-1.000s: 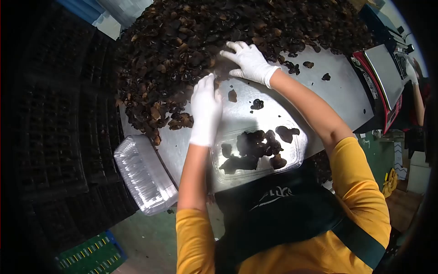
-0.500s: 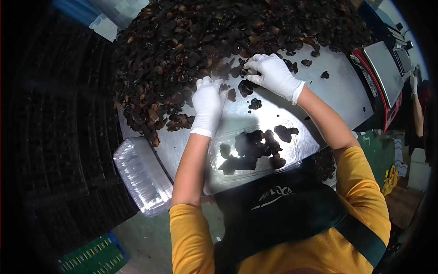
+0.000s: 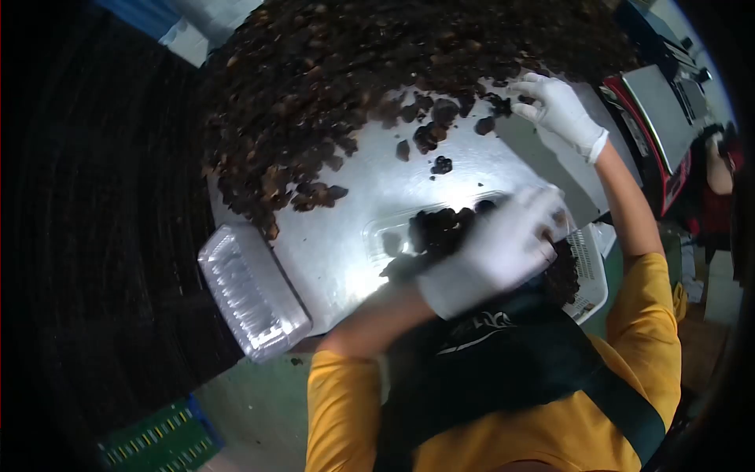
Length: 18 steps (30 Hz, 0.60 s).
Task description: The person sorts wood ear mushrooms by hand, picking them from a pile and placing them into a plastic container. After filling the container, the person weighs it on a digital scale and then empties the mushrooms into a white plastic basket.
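Clear box (image 3: 393, 236): it sits on the shiny metal table (image 3: 346, 252), right in front of the person, with dark dried mushrooms (image 3: 440, 228) inside.
Left hand (image 3: 495, 252): in a white glove, over the box, fingers curled down. It is blurry, so I cannot tell if it holds anything.
Right hand (image 3: 560, 106): in a white glove, far out at the edge of the big mushroom pile (image 3: 377, 71), fingers bent on some pieces. I cannot tell if they are pinched shut.
Doing it well: I think it helps to drop pieces low into the box so none bounce out.
Loose bits (image 3: 440, 165): a few lie between the pile and the box.
Stack of empty boxes (image 3: 252, 291): at the table's left edge.
Scale (image 3: 661, 118): off to the right.
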Available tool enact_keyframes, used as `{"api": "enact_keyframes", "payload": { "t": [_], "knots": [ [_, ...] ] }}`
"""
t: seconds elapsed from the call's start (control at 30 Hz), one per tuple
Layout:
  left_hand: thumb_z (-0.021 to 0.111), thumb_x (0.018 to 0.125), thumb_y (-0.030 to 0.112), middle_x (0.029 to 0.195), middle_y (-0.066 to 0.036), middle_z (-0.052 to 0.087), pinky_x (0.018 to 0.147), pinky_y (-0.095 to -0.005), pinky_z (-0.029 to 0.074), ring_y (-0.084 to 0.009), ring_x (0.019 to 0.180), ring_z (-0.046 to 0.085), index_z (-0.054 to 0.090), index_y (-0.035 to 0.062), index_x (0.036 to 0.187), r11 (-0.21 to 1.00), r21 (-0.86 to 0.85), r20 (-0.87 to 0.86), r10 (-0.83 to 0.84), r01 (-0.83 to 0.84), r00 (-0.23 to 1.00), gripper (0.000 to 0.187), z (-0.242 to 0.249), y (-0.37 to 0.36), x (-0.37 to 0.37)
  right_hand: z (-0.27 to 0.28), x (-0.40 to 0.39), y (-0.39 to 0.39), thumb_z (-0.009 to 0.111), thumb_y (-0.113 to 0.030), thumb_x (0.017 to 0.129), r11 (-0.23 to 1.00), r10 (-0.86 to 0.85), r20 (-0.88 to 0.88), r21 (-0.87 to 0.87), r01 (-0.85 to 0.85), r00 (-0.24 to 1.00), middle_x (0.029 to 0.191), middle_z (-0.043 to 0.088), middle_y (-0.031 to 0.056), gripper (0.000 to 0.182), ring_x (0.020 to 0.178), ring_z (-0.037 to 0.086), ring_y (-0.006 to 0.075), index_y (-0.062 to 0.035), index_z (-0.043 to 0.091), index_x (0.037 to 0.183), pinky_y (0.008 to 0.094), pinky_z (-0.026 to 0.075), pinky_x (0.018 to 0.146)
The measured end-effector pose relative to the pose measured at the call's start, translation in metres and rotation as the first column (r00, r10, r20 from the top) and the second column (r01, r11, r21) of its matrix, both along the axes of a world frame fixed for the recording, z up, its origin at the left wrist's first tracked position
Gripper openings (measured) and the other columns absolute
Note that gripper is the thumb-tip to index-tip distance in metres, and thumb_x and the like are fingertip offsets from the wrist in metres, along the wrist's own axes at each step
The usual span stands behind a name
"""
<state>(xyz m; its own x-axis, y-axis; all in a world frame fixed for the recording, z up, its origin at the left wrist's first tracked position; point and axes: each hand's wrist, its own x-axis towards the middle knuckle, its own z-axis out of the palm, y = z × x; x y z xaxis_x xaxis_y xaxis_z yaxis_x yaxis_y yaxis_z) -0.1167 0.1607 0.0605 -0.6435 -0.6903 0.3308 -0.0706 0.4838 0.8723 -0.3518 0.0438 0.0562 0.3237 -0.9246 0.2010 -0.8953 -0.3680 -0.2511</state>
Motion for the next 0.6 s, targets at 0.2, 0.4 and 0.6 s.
{"api": "enact_keyframes", "payload": {
  "t": [0.2, 0.4, 0.6],
  "knots": [
    [0.067, 0.074, 0.015, 0.127, -0.021, 0.057, 0.103, -0.0454, 0.040, -0.0373, 0.118, 0.053, 0.057, -0.0017, 0.123, 0.927, -0.224, 0.098, 0.330, -0.302, 0.939, 0.053, -0.026, -0.027, 0.050, -0.029, 0.046, -0.002, 0.068, -0.021, 0.081, 0.989, 0.148, 0.086, -0.005, -0.148, 0.985, 0.110, 0.065, 0.0112, 0.039, 0.108, 0.059, 0.0306, -0.0072, 0.065, 0.117, 0.0406, 0.047, 0.094],
    [0.063, 0.079, 0.000, 0.133, -0.021, 0.051, 0.106, -0.0404, 0.040, -0.0379, 0.123, 0.046, 0.055, -0.0017, 0.127, 0.514, -0.403, 0.497, 0.818, -0.757, 0.292, 0.049, -0.069, -0.052, 0.168, -0.044, 0.079, 0.003, 0.067, -0.028, 0.081, 0.962, 0.227, -0.075, 0.173, -0.211, 0.971, 0.098, 0.068, 0.0098, 0.023, 0.091, 0.062, 0.0293, -0.0069, 0.071, 0.089, 0.0398, 0.047, 0.086],
    [0.065, 0.079, 0.000, 0.117, -0.018, 0.059, 0.099, -0.0375, 0.044, -0.0333, 0.111, 0.056, 0.059, -0.0002, 0.121, 0.760, -0.071, 0.372, 0.621, -0.646, 0.690, 0.043, -0.084, -0.054, 0.127, -0.052, 0.151, -0.038, 0.064, -0.022, 0.084, 0.959, 0.281, 0.220, -0.097, -0.265, 0.934, 0.093, 0.067, 0.0101, 0.022, 0.088, 0.065, 0.0302, -0.0075, 0.070, 0.099, 0.0406, 0.050, 0.082]
  ]
}}
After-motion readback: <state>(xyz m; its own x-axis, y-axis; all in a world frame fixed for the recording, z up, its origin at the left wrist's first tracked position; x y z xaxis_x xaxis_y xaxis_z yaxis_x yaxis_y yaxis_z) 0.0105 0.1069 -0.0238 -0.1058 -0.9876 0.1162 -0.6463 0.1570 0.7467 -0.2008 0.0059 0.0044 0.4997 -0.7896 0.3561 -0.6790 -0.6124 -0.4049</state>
